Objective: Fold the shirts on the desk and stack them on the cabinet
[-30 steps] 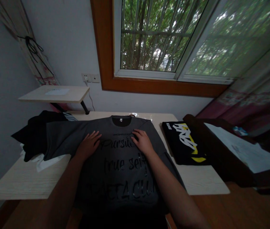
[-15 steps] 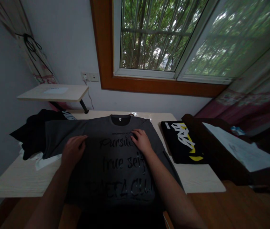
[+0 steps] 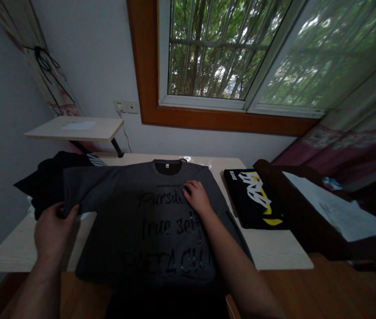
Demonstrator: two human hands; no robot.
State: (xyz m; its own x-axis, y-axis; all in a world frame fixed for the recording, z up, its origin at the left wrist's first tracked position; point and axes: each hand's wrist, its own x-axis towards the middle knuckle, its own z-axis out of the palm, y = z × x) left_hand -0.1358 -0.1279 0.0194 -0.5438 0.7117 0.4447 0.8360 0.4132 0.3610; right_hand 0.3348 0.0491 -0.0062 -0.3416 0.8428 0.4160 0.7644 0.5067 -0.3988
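Observation:
A dark grey T-shirt lies front side up across the table, its collar toward the window and black lettering over the chest. At the lower corner of its left-hand sleeve, my left hand is closed, pinching the fabric between thumb and fingers. My right hand rests open on the upper chest, beside the printed words, with its fingers lying on the cloth. The shirt's bottom hem falls in shadow near my body and is hard to make out.
Dark clothes are heaped at the left, under a small raised shelf. To the right lies a folded black garment with white and yellow print. The pale table ends near me; beyond it is a brown surface with a paper sheet.
My left hand has moved left and toward me from the shirt's chest to the sleeve and gripped its edge. The sleeve's lower edge has shifted. My right hand stays in place.

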